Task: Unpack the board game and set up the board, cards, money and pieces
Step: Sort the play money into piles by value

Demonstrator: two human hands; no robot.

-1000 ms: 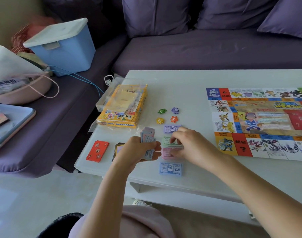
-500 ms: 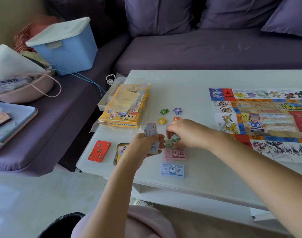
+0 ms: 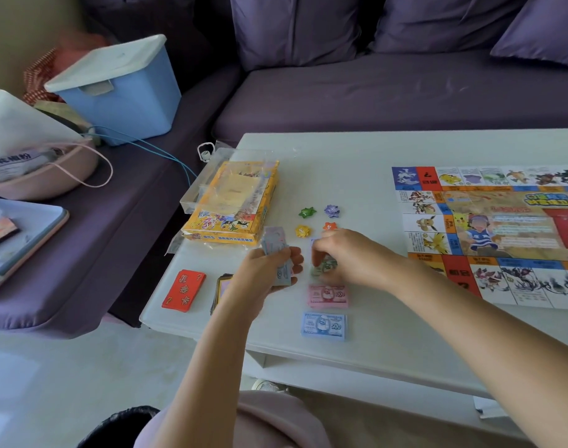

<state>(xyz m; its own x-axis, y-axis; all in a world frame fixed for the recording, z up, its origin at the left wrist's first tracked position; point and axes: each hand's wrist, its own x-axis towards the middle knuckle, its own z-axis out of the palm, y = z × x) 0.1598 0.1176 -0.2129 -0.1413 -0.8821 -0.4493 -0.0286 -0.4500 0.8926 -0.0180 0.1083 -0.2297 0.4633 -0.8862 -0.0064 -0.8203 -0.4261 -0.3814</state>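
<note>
We see a white table (image 3: 357, 176). A yellow box (image 3: 231, 205) lies on its left side. Near the front edge, red cards (image 3: 184, 290) sit beside dark cards (image 3: 220, 287). Four star pieces (image 3: 307, 212) lie in the middle. Green money (image 3: 324, 269), pink money (image 3: 327, 295) and blue money (image 3: 324, 326) make a row. The board (image 3: 489, 234) lies flat on the right.

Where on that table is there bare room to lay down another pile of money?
Bare: the far table between box and board, beyond the tokens; also the strip along the board's left edge. Crowded: the near left corner, with red cards, pink notes and blue notes.
</note>
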